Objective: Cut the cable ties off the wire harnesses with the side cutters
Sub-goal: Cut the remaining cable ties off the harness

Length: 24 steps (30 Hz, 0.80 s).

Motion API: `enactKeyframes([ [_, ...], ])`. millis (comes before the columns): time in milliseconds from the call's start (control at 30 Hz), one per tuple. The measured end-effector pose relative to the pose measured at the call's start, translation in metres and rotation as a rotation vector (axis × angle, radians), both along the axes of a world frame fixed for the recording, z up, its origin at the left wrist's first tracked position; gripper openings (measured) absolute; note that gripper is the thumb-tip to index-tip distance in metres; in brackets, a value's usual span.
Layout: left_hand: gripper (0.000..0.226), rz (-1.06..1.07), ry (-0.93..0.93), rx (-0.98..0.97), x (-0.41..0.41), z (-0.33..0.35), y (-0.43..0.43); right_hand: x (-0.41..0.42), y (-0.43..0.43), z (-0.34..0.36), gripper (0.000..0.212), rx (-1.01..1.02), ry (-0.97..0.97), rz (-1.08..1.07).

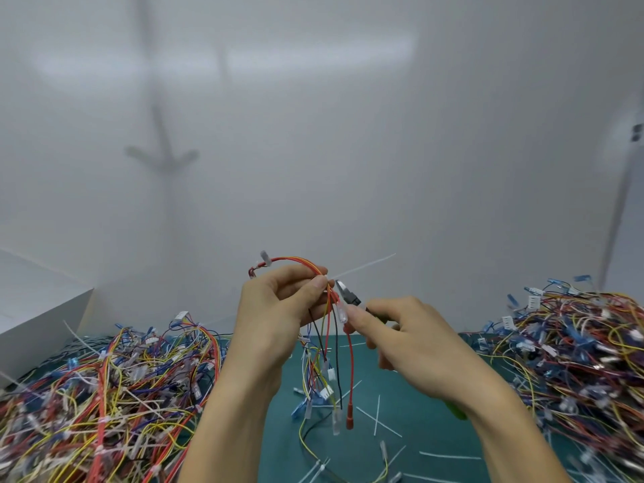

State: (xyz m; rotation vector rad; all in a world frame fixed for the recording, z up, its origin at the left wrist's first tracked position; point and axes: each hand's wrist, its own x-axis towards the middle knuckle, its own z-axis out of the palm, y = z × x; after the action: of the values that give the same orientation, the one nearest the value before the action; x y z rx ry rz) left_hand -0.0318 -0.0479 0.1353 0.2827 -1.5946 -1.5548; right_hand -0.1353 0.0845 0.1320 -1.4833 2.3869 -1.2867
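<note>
Bright, even, cool white light fills the scene. The pale wall [348, 151] carries a soft band of glare [313, 50] near its top and a faint grey arrow-shaped shadow [162, 158] at left. The wide lens bends the frame's edges. The left wire pile [104, 395] and right wire pile [575, 360] smear with blur; the teal counter [418, 430] at centre is sharper.

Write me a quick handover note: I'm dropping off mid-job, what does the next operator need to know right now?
Left hand: pinches a wire harness raised over the green mat.
Right hand: grips the side cutters, tip beside the harness's white cable tie.
Done: cut ties lie on the mat.
Left: this tie looks uncut; left pile and right pile of harnesses, finished or not I cannot tell.
</note>
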Motion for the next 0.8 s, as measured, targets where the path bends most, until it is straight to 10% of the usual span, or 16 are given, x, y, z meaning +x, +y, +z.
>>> enactKeyframes([
  [167,0.009,-0.008,0.026,0.013,0.0003,0.0012,-0.0004,0.0011,-0.0002,0.0003,0.082,-0.029,-0.003,0.018],
  [400,0.007,-0.032,0.016,-0.037,0.0022,0.0021,0.0004,-0.0021,-0.0041,-0.0051,0.04,-0.065,-0.052,0.063],
  [800,0.013,-0.03,0.022,-0.121,0.0025,0.003,-0.0003,-0.0015,-0.0021,-0.0029,0.053,-0.001,-0.005,0.069],
])
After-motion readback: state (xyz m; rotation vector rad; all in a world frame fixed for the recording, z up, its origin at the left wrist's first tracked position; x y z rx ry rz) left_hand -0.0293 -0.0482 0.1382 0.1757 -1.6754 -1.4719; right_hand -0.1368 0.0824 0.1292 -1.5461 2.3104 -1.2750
